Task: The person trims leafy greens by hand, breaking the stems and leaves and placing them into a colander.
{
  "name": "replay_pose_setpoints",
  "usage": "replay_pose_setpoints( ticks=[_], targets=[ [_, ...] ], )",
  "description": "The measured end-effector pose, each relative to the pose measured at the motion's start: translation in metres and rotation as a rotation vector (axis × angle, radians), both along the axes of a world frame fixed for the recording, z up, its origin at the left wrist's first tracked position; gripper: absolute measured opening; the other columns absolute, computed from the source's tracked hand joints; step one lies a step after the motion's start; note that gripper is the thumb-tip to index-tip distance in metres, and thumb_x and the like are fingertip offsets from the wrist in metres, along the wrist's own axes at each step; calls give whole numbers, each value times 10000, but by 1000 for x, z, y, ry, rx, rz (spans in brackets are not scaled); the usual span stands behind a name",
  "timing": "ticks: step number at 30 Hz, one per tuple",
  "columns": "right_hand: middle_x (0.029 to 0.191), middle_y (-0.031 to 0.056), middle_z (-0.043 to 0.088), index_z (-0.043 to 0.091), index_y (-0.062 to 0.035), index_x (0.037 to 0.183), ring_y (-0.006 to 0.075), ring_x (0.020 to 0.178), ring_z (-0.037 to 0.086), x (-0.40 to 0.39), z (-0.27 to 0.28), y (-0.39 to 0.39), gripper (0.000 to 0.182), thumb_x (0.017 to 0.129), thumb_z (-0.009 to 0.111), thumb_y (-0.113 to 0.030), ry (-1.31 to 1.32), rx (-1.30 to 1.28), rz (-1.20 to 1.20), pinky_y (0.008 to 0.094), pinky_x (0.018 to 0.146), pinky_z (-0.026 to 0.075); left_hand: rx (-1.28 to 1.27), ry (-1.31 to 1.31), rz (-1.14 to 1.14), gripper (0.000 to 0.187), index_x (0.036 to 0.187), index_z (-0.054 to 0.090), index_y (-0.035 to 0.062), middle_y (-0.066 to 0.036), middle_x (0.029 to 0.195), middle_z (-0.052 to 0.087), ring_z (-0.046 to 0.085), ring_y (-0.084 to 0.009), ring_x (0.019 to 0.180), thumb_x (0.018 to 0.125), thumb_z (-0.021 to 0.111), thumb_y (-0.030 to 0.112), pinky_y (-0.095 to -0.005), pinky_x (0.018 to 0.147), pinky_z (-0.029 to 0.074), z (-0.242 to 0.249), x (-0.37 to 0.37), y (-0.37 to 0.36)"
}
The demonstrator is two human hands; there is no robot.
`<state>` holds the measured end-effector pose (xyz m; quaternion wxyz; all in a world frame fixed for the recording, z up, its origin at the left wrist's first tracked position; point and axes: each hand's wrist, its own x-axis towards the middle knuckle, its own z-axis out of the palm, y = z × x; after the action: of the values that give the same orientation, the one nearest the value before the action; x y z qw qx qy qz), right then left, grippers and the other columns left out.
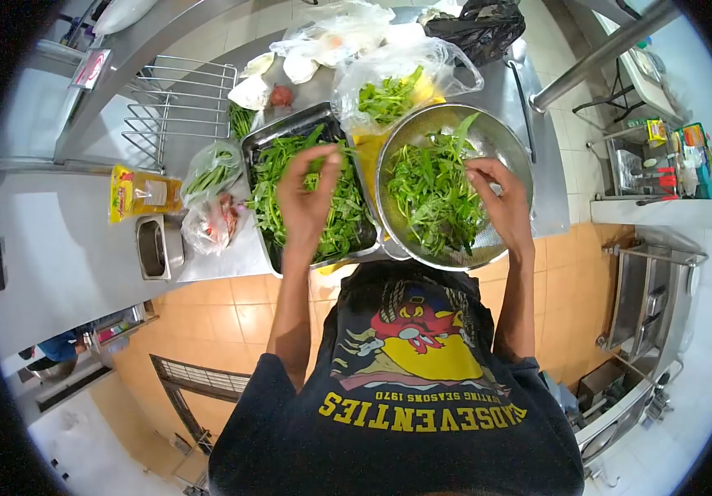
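Observation:
My left hand point(310, 198) is over a dark rectangular tray point(366, 227) heaped with leafy green stems point(269, 186). Its thumb and fingers curl together in a slightly blurred pinch; what lies between the tips is too small to make out. At the right side of a round metal strainer point(514, 140), my right hand point(500, 194) has thumb and fingertips closed on a sprig of leafy greens point(461, 136). More picked greens point(430, 198) fill the strainer, which stands right beside the tray.
Behind the strainer lies a clear plastic bag point(356, 87) with greens. Left of the tray are a bag of green pods point(211, 174), another bag point(211, 223) with reddish contents, a yellow packet point(142, 194) and a steel container point(159, 248). A wire rack point(178, 107) stands at back left.

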<state>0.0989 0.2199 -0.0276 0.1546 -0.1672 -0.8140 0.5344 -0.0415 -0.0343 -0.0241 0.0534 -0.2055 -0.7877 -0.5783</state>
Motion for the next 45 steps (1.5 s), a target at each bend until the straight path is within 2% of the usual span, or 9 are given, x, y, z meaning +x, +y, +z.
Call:
replay_pose_setpoints(
  ticks=[9, 18, 22, 27, 33, 36, 39, 42, 45],
  targets=[
    [913, 46, 671, 654, -11, 1041, 111, 862, 602, 17, -12, 15, 152, 916, 639, -98, -78, -44, -65, 261, 803, 472, -589, 199, 66, 279, 1080, 681, 63, -163, 1081, 662, 603, -313, 1046, 851, 714, 218, -409, 926, 453, -21, -41, -80],
    [813, 49, 629, 616, -5, 910, 132, 790, 569, 33, -14, 14, 177, 868, 721, -141, 3, 5, -204, 281, 738, 455, -208, 58, 105, 152, 889, 654, 18, -104, 904, 655, 597, -211, 853, 866, 710, 157, -335, 818, 455, -26, -42, -56],
    [860, 76, 590, 646, -18, 1012, 158, 806, 557, 41, -20, 15, 154, 862, 667, -41, 34, 131, -182, 294, 728, 456, -190, 73, 68, 140, 917, 658, -17, -106, 915, 657, 599, -206, 869, 886, 683, 118, -316, 810, 453, -19, -33, -43],
    [941, 95, 568, 662, -53, 1064, 184, 831, 562, 42, -14, 8, 368, 771, 559, 144, 240, 178, -322, 272, 739, 467, -172, 29, 1, 192, 1091, 657, 31, -64, 1039, 645, 547, -150, 876, 919, 640, 114, -288, 839, 426, -23, -26, -31],
    [947, 133, 617, 661, -39, 1030, 231, 857, 611, 44, -22, 3, 229, 831, 616, 65, 29, 33, -260, 315, 763, 484, -187, -18, -90, 168, 1076, 679, 63, -72, 1011, 653, 573, -157, 880, 918, 636, 103, -297, 805, 452, -33, -13, -14],
    [954, 152, 643, 660, -30, 1012, 279, 866, 627, 39, -16, -1, 146, 869, 637, -16, 171, 266, -277, 338, 776, 486, -217, 13, -126, 151, 1048, 687, 51, -91, 979, 654, 587, -174, 879, 913, 634, 93, -304, 806, 465, -26, -5, -5],
    [1001, 162, 649, 661, -31, 1040, 309, 893, 631, 45, -19, 3, 155, 893, 613, -46, -11, 277, -219, 341, 811, 486, -156, 48, -111, 153, 1046, 684, 38, -98, 970, 656, 591, -180, 856, 912, 634, 93, -303, 805, 471, -25, -1, -4],
    [1113, 164, 651, 659, -60, 1139, 304, 963, 638, 43, -9, 3, 237, 917, 577, -43, -99, 23, -153, 351, 866, 482, -145, 29, 32, 155, 1040, 681, 26, -94, 955, 659, 592, -172, 844, 913, 637, 101, -295, 797, 468, -26, -7, -19],
    [1136, 159, 650, 644, -60, 1175, 271, 1055, 624, 31, -13, 6, 275, 922, 551, -5, 61, 191, -44, 330, 923, 467, -79, -4, 182, 164, 1038, 678, 13, -87, 930, 661, 584, -149, 839, 916, 639, 114, -276, 787, 457, -14, -1, -38]
  ],
)
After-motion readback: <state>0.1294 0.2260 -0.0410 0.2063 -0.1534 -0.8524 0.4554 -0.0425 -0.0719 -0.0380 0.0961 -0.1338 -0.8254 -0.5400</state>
